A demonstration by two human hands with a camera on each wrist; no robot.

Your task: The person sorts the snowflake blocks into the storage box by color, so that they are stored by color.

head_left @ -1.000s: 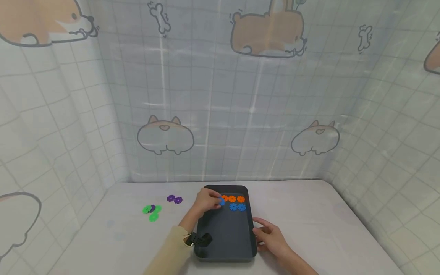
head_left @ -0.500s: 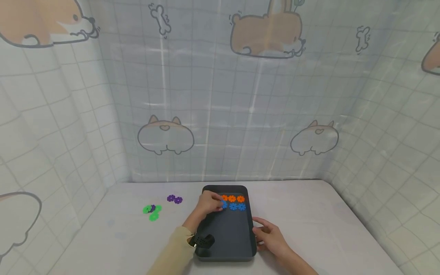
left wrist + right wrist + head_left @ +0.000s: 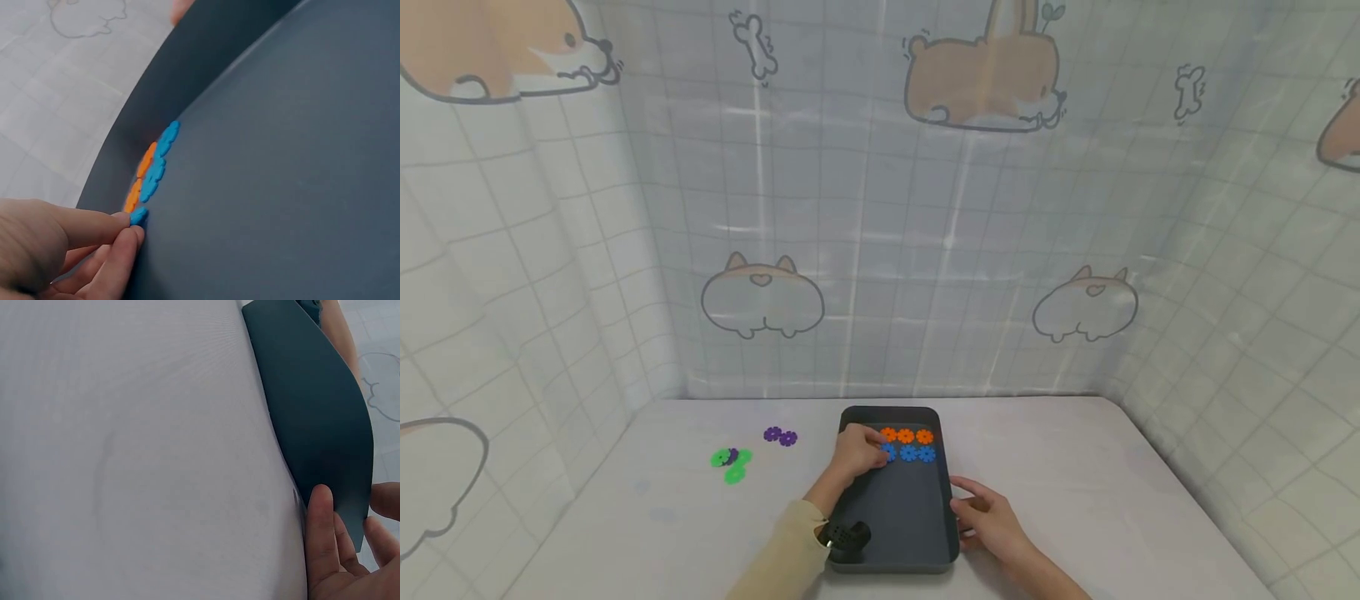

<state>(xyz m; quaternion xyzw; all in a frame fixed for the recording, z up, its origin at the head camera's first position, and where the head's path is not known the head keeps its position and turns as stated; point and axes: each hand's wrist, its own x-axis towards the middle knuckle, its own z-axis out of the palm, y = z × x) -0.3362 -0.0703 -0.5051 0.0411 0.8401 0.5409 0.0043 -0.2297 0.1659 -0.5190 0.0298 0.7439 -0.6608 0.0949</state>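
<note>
My left hand [image 3: 856, 451] reaches over the left side of a dark grey tray [image 3: 895, 517] and pinches a blue flower-shaped disc [image 3: 139, 216] between thumb and finger, low over the tray floor. That disc is partly hidden by the fingertips. Two more blue flower discs [image 3: 909, 453] lie in line to its right. Just beyond them is a row of three orange flower discs [image 3: 906, 436]. Against the tray's right outer wall [image 3: 319, 400], my right hand [image 3: 991, 521] rests with loosely bent fingers touching the side and rim.
Left of the tray on the white table [image 3: 1075, 467] lie two purple discs [image 3: 781, 436]. Nearby is a small group of green discs [image 3: 735, 473] with another purple disc [image 3: 732, 456] among them. A patterned curtain [image 3: 880, 250] stands around the back and sides.
My left hand has brought the blue disc slightly toward me and right, into line with the other two blue discs. The right hand stays at the tray's side.
</note>
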